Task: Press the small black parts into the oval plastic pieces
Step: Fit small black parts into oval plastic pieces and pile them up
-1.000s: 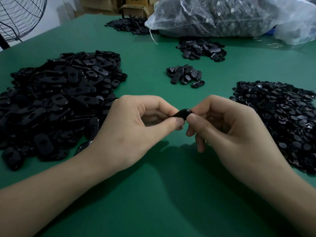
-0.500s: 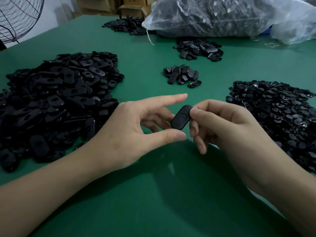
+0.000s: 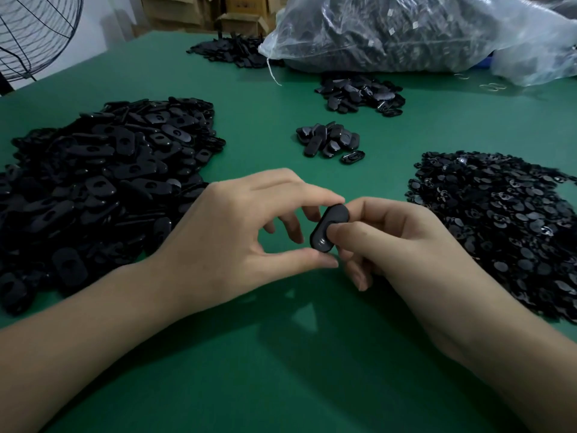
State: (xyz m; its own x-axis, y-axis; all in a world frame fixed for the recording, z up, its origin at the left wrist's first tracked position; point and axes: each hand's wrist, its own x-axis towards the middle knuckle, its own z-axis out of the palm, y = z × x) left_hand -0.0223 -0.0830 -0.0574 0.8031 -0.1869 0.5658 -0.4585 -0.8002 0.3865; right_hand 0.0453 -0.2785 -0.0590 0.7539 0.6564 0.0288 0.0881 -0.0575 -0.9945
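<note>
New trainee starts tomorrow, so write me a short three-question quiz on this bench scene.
1. True or false: the oval piece by the left hand lies flat on the green table.
2. The big pile of small round parts lies on the person's: A) left B) right C) straight ahead.
3. Fill in: the right hand presses its ___ on the piece's face.
Key: 1 false; 2 B; 3 thumb.
</note>
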